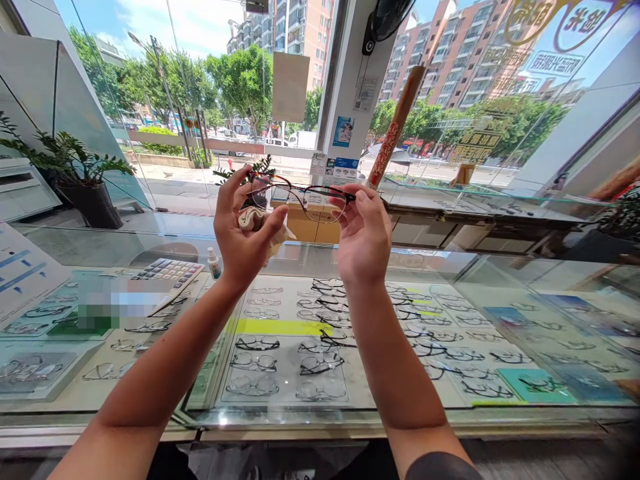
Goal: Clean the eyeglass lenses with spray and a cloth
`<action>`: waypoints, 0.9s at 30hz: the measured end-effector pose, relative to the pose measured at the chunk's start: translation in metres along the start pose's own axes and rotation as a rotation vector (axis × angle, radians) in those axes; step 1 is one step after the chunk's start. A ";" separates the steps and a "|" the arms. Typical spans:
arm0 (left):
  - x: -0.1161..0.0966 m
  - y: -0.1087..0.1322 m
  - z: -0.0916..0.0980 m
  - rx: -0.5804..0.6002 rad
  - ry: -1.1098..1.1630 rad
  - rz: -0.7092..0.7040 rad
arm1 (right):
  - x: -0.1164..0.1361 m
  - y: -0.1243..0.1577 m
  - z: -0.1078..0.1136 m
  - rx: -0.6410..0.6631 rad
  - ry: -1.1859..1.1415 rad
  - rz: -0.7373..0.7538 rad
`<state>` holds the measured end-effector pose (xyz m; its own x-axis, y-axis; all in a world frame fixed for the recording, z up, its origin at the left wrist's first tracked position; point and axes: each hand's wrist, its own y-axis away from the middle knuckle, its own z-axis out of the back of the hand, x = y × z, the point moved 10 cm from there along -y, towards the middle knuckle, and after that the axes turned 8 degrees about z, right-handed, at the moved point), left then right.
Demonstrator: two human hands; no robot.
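Observation:
Both my hands hold up a pair of eyeglasses [304, 192] with a thin dark frame, above the glass counter and level with the far window sill. My left hand [243, 230] grips the frame's left end with its upper fingers, while a crumpled pale cleaning cloth [253, 219] is tucked in the palm under the thumb. At the other end, thumb and fingers of my right hand [367, 230] pinch the frame near the hinge. Both lenses are clear, and the background shows through them.
Under the glass counter [280, 263] lie rows of eyeglasses [320, 363]. On top, to the left, stand a calculator [167, 270] and a small spray bottle [214, 263]. A potted plant [90, 193] stands at far left. Behind are large windows and a second counter [465, 223].

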<state>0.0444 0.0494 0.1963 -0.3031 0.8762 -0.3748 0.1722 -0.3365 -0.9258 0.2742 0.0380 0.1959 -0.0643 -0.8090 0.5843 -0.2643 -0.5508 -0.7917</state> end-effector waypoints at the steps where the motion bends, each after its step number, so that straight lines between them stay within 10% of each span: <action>1: 0.000 0.000 0.000 0.002 0.010 0.006 | -0.001 0.000 0.000 -0.006 -0.015 -0.010; 12: -0.004 0.002 -0.012 0.134 0.049 0.020 | -0.063 0.002 -0.026 0.184 -0.211 -0.389; 27: -0.007 -0.005 -0.012 0.256 0.102 0.096 | -0.047 0.001 -0.031 0.393 -0.286 -0.335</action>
<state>0.0574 0.0488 0.2040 -0.1984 0.8620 -0.4665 -0.0510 -0.4844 -0.8734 0.2471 0.0825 0.1733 0.2376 -0.5713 0.7856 0.1549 -0.7762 -0.6112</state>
